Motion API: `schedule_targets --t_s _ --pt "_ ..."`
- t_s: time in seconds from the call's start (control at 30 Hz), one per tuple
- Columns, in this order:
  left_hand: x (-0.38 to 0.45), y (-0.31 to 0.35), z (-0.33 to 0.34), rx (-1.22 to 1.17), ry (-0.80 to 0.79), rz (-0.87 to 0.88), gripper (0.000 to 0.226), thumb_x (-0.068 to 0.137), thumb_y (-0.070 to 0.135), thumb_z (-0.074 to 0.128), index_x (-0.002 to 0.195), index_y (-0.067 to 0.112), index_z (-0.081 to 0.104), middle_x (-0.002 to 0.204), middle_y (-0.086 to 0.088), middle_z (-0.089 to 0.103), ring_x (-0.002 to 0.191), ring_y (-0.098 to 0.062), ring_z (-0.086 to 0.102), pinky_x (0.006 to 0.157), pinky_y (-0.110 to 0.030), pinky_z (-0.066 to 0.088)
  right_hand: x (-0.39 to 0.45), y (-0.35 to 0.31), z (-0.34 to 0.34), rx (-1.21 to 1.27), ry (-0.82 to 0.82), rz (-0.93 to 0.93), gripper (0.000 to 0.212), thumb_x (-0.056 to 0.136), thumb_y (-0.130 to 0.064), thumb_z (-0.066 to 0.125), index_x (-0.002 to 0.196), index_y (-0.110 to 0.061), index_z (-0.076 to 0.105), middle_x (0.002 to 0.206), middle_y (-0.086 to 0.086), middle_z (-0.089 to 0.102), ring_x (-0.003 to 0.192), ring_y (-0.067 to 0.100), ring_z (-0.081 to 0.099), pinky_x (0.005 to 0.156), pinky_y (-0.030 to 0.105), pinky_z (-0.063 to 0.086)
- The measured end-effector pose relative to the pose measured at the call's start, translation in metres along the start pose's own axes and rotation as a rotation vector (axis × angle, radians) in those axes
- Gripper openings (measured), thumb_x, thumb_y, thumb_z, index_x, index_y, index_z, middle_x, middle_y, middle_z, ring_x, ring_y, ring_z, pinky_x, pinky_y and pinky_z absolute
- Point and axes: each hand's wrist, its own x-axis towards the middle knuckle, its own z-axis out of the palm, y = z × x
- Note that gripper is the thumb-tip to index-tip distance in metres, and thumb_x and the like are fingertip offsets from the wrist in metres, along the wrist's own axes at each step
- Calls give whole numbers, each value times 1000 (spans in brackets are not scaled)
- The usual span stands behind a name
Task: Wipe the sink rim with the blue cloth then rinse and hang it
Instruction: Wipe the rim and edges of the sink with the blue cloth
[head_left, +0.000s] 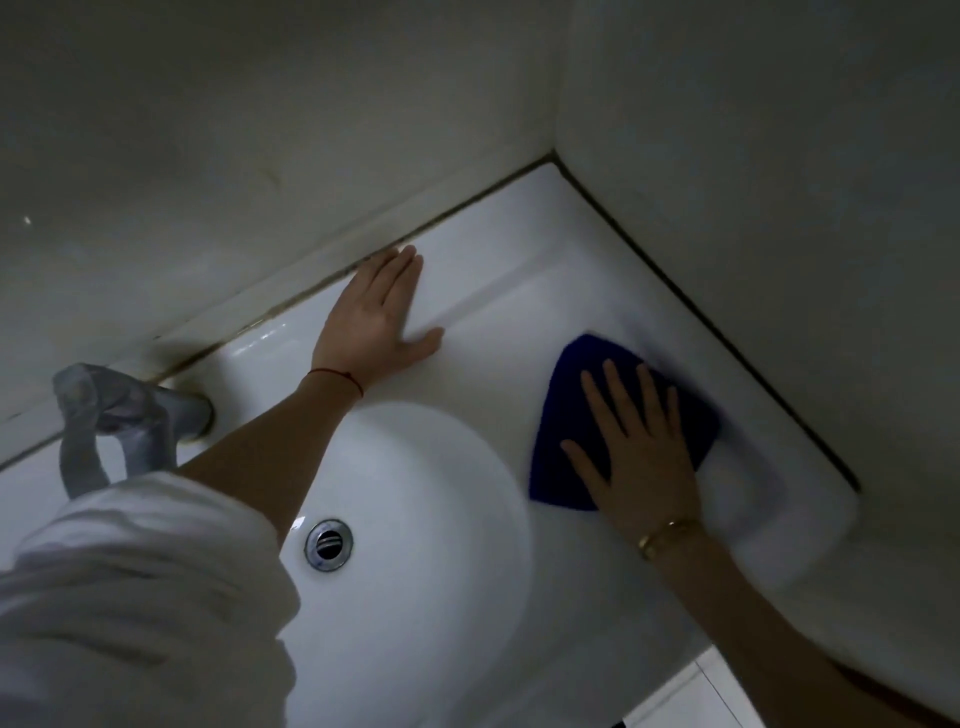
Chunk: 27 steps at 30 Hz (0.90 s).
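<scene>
The white sink (524, 270) fills the middle of the view, its round basin low in the centre with a metal drain (328, 544). A blue cloth (582, 384) lies flat on the rim to the right of the basin. My right hand (641, 447) presses on the cloth with straight, spread fingers. My left hand (376, 317) rests flat on the back rim by the wall, fingers straight and together, thumb out. The cloth's right edge is blurred.
A chrome tap (130, 415) stands at the back left of the sink, partly behind my white sleeve (130, 597). Walls close the sink in at the back and the right, meeting in a corner (553, 153). Floor tiles (691, 696) show at the bottom right.
</scene>
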Motion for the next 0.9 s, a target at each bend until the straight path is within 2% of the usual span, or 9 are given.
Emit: schedule_targets --t_s 0.2,0.27,0.33,0.43,0.5,0.57,0.7,0.77,0.9 --pt "0 -1 2 -2 27 6 74 85 42 70 136 -8 49 139 -24 53 131 -39 48 110 -46 41 -39 2 10 87 -83 -368 69 96 -65 25 154 -30 11 162 -8 8 149 20 5 120 42 5" --pt "0 -2 2 -4 22 8 75 85 43 69 137 -7 49 140 -24 52 131 -39 47 111 -46 39 -23 17 7 62 -63 -321 69 95 -65 22 153 -31 11 161 -8 8 149 21 7 121 41 3" --pt "-1 -2 3 -5 23 3 76 85 43 69 137 -7 48 141 -23 51 133 -38 46 112 -45 38 6 21 0 36 -25 -172 71 93 -66 18 153 -29 11 161 -5 8 149 26 7 121 42 1" --pt "-1 -1 3 -1 9 5 76 85 44 69 138 -7 47 142 -24 50 133 -38 45 113 -45 37 45 -4 -3 67 65 -7 72 95 -62 30 153 -23 16 161 3 14 148 32 9 121 46 1" --pt "0 -1 2 -4 -8 -4 77 86 44 68 139 -6 46 143 -23 49 134 -38 44 114 -44 35 58 -32 0 87 88 -26 71 95 -58 38 152 -20 22 159 6 20 147 34 13 120 49 3" --pt "0 -1 1 7 -16 0 77 86 44 68 139 -7 46 143 -24 49 135 -38 43 114 -45 35 55 -51 5 109 75 -149 70 95 -57 38 152 -20 24 159 5 21 148 32 12 121 49 2" --pt "1 1 1 1 -13 -6 77 85 43 70 138 -8 47 142 -24 50 133 -39 45 113 -46 36 33 -35 14 129 44 -402 66 96 -59 34 152 -25 24 160 -4 18 149 22 7 121 43 3" --pt "1 0 0 -2 -10 -6 77 85 43 70 138 -8 47 142 -24 50 133 -39 45 113 -45 37 40 -11 11 97 69 -371 63 97 -57 32 152 -26 25 159 -3 20 149 23 10 121 44 5" --pt "1 0 0 3 -22 -13 77 85 43 70 138 -7 47 142 -24 50 134 -39 44 112 -46 39 87 -9 -3 82 125 -103 67 96 -57 33 152 -21 23 159 5 21 147 31 14 121 47 4"
